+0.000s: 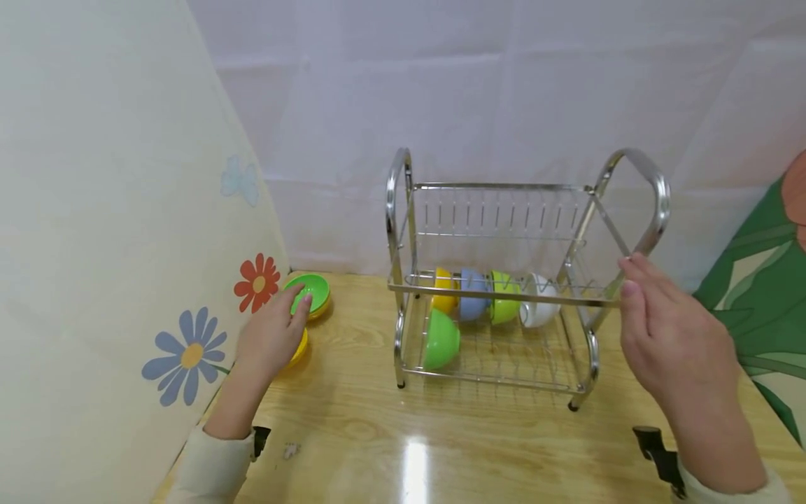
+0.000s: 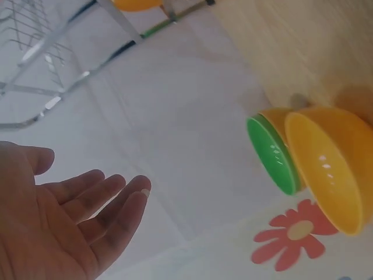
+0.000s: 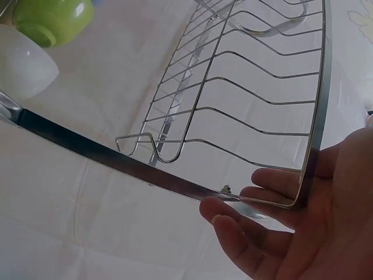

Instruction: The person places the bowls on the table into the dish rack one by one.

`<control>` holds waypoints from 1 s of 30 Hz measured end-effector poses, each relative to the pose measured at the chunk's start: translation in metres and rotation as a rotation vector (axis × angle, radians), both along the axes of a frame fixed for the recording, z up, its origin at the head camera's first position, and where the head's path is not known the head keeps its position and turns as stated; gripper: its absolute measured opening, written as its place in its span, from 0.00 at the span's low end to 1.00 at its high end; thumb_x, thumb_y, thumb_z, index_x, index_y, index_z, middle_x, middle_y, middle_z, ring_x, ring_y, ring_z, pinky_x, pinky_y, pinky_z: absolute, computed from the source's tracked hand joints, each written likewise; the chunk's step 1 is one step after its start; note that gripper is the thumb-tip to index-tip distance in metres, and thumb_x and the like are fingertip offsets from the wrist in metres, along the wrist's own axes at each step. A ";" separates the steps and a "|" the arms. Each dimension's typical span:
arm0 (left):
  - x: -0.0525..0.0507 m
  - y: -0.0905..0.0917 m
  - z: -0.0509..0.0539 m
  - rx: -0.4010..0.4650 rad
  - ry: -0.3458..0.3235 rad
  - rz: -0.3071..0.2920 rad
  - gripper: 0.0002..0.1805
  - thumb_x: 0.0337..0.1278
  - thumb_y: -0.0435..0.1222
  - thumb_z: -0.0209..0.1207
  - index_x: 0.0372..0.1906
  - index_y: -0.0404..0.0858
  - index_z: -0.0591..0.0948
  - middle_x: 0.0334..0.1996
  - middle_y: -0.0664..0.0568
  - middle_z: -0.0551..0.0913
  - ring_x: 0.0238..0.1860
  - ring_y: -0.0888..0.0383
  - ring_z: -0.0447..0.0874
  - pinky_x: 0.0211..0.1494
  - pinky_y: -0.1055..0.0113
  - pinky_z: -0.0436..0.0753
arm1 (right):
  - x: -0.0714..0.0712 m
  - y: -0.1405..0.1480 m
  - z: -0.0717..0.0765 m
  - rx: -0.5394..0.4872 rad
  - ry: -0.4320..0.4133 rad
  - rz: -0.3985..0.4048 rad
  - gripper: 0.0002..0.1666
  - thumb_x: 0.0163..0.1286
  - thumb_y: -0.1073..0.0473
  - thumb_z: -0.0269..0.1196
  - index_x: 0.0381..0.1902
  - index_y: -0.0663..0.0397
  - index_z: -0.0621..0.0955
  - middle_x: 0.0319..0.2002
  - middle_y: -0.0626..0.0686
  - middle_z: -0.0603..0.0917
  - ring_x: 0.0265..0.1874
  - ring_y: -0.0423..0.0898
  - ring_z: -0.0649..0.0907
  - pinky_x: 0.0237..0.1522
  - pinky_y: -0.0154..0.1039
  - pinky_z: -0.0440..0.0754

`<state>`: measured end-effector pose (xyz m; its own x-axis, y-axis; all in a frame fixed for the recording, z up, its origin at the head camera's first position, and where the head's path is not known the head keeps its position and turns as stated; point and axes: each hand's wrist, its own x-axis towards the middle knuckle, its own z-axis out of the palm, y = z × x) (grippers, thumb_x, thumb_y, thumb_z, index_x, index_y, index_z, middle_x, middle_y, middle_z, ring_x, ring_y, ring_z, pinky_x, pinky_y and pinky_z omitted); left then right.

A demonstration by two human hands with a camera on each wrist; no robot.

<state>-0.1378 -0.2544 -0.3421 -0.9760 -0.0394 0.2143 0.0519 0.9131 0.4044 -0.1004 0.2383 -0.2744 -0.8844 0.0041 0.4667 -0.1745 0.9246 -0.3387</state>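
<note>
My left hand (image 1: pixel 271 332) is held over the left side of the table with relaxed fingers and nothing in it. Beneath and beyond it sit a green bowl (image 1: pixel 317 285) nested in a yellow one, and another yellow bowl (image 2: pixel 341 169). The left wrist view shows the fingers apart from these bowls. At the right, my right hand (image 1: pixel 676 343) grips the front corner of the upper shelf of a chrome two-tier dish rack (image 1: pixel 497 378). Its thumb (image 3: pixel 236 233) and fingers lie about the metal frame. Part of the grip is hidden in the head view.
The rack's lower tier holds a green bowl (image 1: pixel 443 341) in front. Behind it stand a yellow bowl (image 1: pixel 443 301), a blue bowl (image 1: pixel 474 304), a lime bowl (image 1: pixel 504 308) and a white bowl (image 1: pixel 538 311). A flower-printed panel (image 1: pixel 113 210) borders the table's left.
</note>
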 end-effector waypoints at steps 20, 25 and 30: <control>-0.010 -0.077 -0.048 -0.040 -0.190 0.057 0.37 0.78 0.54 0.43 0.71 0.26 0.67 0.67 0.26 0.69 0.66 0.27 0.66 0.67 0.32 0.67 | 0.000 -0.008 -0.004 0.007 0.052 -0.018 0.29 0.84 0.48 0.39 0.75 0.51 0.69 0.75 0.55 0.67 0.61 0.75 0.73 0.39 0.72 0.74; -0.012 -0.090 -0.059 -0.058 -0.247 0.097 0.38 0.77 0.55 0.43 0.70 0.24 0.67 0.67 0.23 0.68 0.65 0.25 0.66 0.65 0.30 0.68 | 0.000 -0.008 -0.004 0.003 0.050 -0.023 0.29 0.84 0.49 0.39 0.75 0.50 0.69 0.75 0.54 0.67 0.60 0.75 0.73 0.38 0.71 0.74; -0.013 -0.099 -0.066 -0.074 -0.310 0.133 0.37 0.76 0.52 0.46 0.69 0.22 0.66 0.65 0.21 0.68 0.63 0.24 0.68 0.63 0.31 0.71 | 0.000 -0.009 -0.004 0.009 0.050 -0.025 0.29 0.84 0.49 0.39 0.75 0.51 0.69 0.75 0.55 0.67 0.59 0.76 0.74 0.35 0.69 0.75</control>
